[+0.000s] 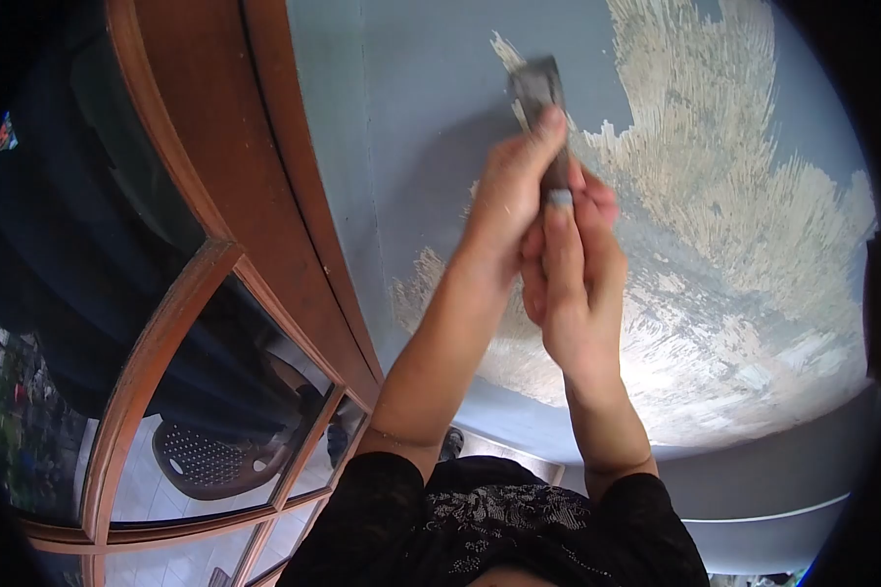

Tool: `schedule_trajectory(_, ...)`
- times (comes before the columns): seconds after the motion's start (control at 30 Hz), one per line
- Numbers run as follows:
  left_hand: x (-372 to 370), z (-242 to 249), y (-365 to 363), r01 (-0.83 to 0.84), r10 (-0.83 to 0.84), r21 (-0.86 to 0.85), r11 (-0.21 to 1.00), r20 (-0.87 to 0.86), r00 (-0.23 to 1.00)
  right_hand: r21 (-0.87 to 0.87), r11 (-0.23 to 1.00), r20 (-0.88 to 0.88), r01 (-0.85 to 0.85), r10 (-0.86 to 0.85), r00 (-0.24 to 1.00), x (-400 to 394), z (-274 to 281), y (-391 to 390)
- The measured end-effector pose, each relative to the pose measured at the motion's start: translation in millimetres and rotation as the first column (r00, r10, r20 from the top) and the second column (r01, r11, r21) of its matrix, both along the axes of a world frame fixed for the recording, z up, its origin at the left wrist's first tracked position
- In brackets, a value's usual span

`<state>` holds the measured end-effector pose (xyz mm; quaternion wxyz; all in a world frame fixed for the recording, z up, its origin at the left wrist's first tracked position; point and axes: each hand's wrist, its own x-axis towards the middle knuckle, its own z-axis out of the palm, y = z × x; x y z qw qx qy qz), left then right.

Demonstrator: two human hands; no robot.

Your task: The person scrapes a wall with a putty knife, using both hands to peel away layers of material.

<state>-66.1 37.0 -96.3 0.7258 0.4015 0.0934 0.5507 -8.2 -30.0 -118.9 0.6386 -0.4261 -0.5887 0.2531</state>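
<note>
A scraper (pixel 536 84) is pressed to the blue-grey wall (pixel 440 83), its broad flat blade pointing up and slightly blurred. My left hand (pixel 519 181) is closed around the upper part of the tool, thumb laid along it just below the blade. Lower down, my right hand (pixel 582 284) wraps the handle, most of which the fingers hide. Around and to the right of the blade, the wall's coating is stripped in jagged strokes, showing a pale, rough patch (pixel 715 215). A narrow pale streak runs beside the blade's upper left corner.
On the left stands a brown wooden frame (pixel 215 117) with glass panes, close to my left arm. A perforated brown chair (pixel 210 465) shows through or in the glass. A dark object (pixel 876 308) sits at the wall's right edge.
</note>
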Motion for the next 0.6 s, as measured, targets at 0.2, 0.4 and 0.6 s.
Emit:
schedule_trajectory(0.2,2.8,-13.4,-8.0,0.051,-0.050,0.013,0.999,-0.061,0.997,-0.024,0.999,-0.042,-0.028,0.027,0.999,4.1,-6.8,-18.5)
schedule_trajectory(0.4,-4.1,3.8,1.3,-0.024,0.024,0.013,1.000,-0.004,1.000,-0.015,1.000,0.040,-0.004,0.005,0.999,-1.5,9.3,0.9)
schedule_trajectory(0.6,2.2,-12.2,1.4,0.046,-0.045,0.030,0.999,-0.014,0.999,-0.039,0.999,0.006,-0.029,0.029,1.000,2.6,-2.6,-15.7)
